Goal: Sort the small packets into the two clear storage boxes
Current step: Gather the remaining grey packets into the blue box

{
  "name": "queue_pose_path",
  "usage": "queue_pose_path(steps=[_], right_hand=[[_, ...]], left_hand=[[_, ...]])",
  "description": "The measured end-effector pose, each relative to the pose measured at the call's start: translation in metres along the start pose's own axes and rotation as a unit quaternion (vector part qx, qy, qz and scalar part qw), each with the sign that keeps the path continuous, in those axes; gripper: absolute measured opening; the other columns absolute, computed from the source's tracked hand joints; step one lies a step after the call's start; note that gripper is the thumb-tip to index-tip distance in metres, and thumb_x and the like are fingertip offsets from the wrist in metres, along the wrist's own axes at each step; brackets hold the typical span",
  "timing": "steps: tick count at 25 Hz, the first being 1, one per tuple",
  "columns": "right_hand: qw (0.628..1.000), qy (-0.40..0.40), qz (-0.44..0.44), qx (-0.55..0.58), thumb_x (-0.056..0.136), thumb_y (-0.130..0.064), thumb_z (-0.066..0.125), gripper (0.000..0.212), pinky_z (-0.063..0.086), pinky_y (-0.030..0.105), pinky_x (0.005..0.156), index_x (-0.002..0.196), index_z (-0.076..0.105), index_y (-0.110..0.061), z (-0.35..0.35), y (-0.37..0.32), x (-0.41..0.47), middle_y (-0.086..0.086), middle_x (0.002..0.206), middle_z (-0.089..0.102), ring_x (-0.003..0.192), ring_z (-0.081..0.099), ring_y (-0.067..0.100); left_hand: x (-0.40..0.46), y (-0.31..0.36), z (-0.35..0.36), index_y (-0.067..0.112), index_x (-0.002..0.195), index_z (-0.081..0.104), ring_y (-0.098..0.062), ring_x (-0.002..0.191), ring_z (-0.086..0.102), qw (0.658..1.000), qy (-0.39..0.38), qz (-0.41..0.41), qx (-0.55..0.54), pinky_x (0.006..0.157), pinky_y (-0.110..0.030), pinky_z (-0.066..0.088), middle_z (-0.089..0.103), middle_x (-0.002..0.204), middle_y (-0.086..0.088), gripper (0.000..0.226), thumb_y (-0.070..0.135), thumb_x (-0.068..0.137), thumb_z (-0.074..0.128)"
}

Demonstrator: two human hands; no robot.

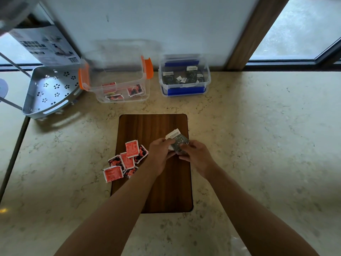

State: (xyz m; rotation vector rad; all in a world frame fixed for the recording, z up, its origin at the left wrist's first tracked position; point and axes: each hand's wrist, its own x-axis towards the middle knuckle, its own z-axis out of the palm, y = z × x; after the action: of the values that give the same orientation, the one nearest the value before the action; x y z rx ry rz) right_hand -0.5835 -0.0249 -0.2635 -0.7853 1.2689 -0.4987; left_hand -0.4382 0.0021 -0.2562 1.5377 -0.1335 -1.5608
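Both my hands meet over the wooden board (158,191). My left hand (160,156) and my right hand (195,157) together grip a small stack of dark packets with white tops (176,138). Several red packets (125,159) lie in a loose pile at the board's left edge, some spilling onto the counter. At the back, a clear box with orange clips (145,84) holds a few red packets (134,90). To its right, a clear box with blue clips (207,82) holds several dark packets (191,75).
A grey perforated corner shelf (38,100) lies tipped at the left, with a printed cardboard box (46,47) behind it. The marble counter (267,135) stretches to the right; a wall and windows close off the back.
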Motion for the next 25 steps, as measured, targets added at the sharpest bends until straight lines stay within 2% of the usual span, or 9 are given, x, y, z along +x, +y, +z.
queue_pose_path(steps=[3,6,8,11,14,18,21,23,25], right_hand=[[1.0,0.005,-0.027,0.009,0.092,-0.012,0.067,0.033,0.061,0.038,0.086,0.123,0.06,-0.002,-0.001,-0.028,0.018,0.014,0.111,0.072,0.096,0.075,0.022],[0.998,0.019,-0.061,-0.021,0.093,-0.016,0.065,0.028,0.061,0.034,0.082,0.12,0.063,-0.007,-0.003,-0.079,0.044,0.01,0.106,0.073,0.094,0.074,0.021],[0.993,0.026,-0.102,-0.043,0.094,-0.02,0.065,0.023,0.06,0.032,0.077,0.113,0.066,-0.009,-0.006,-0.116,0.065,0.012,0.104,0.073,0.089,0.071,0.021],[0.985,0.032,-0.154,-0.069,0.093,-0.019,0.066,0.02,0.057,0.027,0.069,0.109,0.069,-0.007,-0.008,-0.165,0.099,0.014,0.102,0.072,0.081,0.066,0.019],[0.974,0.067,-0.175,-0.13,0.092,-0.013,0.067,0.016,0.058,0.032,0.072,0.104,0.071,-0.004,-0.011,-0.2,0.144,0.017,0.095,0.073,0.077,0.066,0.022],[0.942,0.146,-0.153,-0.261,0.082,-0.018,0.072,0.02,0.062,0.045,0.076,0.096,0.073,-0.003,-0.016,-0.225,0.212,0.017,0.09,0.076,0.078,0.073,0.03],[0.91,0.184,-0.139,-0.346,0.081,-0.028,0.076,0.032,0.056,0.032,0.061,0.105,0.065,-0.01,-0.015,-0.224,0.248,0.008,0.088,0.072,0.076,0.069,0.023],[0.905,0.214,-0.143,-0.338,0.073,-0.032,0.081,0.046,0.052,0.027,0.058,0.111,0.06,-0.015,-0.012,-0.218,0.262,0.003,0.089,0.071,0.073,0.067,0.017],[0.905,0.237,-0.144,-0.324,0.071,-0.032,0.081,0.05,0.051,0.026,0.054,0.112,0.057,-0.016,-0.009,-0.214,0.269,0.002,0.086,0.069,0.069,0.066,0.016]], left_hand=[[0.015,0.029,0.013,-0.003,0.113,0.064,-0.022,0.102,0.068,0.997,-0.021,0.043,0.057,0.087,-0.035,0.06,0.068,0.108,-0.013,0.022,0.003,0.093,0.061],[0.041,0.081,0.034,0.001,0.117,0.065,-0.027,0.107,0.069,0.996,-0.012,0.057,0.071,0.095,-0.043,0.057,0.069,0.117,-0.017,0.028,0.01,0.091,0.066],[0.059,0.116,0.051,0.002,0.12,0.064,-0.027,0.104,0.07,0.987,-0.01,0.104,0.12,0.092,-0.042,0.059,0.07,0.116,-0.016,0.031,0.012,0.091,0.067],[0.086,0.163,0.072,0.005,0.113,0.068,-0.027,0.096,0.072,0.969,0.002,0.176,0.172,0.088,-0.04,0.06,0.073,0.111,-0.014,0.024,0.009,0.09,0.068],[0.122,0.207,0.091,-0.003,0.109,0.068,-0.028,0.088,0.07,0.961,0.015,0.169,0.217,0.09,-0.045,0.059,0.071,0.102,-0.015,0.021,0.006,0.09,0.066],[0.163,0.232,0.116,-0.007,0.114,0.065,-0.034,0.089,0.073,0.921,0.047,0.161,0.352,0.084,-0.049,0.061,0.067,0.09,-0.015,0.033,0.017,0.091,0.061],[0.184,0.23,0.127,0.001,0.1,0.061,-0.033,0.086,0.073,0.901,0.081,0.141,0.403,0.082,-0.045,0.062,0.064,0.076,-0.011,0.02,0.02,0.095,0.059],[0.196,0.228,0.129,0.002,0.097,0.058,-0.029,0.082,0.067,0.867,0.098,0.149,0.465,0.082,-0.04,0.06,0.057,0.073,-0.008,0.018,0.018,0.098,0.052],[0.2,0.222,0.127,0.003,0.098,0.057,-0.024,0.081,0.059,0.829,0.11,0.171,0.521,0.076,-0.031,0.051,0.051,0.069,-0.003,0.015,0.015,0.098,0.049]])
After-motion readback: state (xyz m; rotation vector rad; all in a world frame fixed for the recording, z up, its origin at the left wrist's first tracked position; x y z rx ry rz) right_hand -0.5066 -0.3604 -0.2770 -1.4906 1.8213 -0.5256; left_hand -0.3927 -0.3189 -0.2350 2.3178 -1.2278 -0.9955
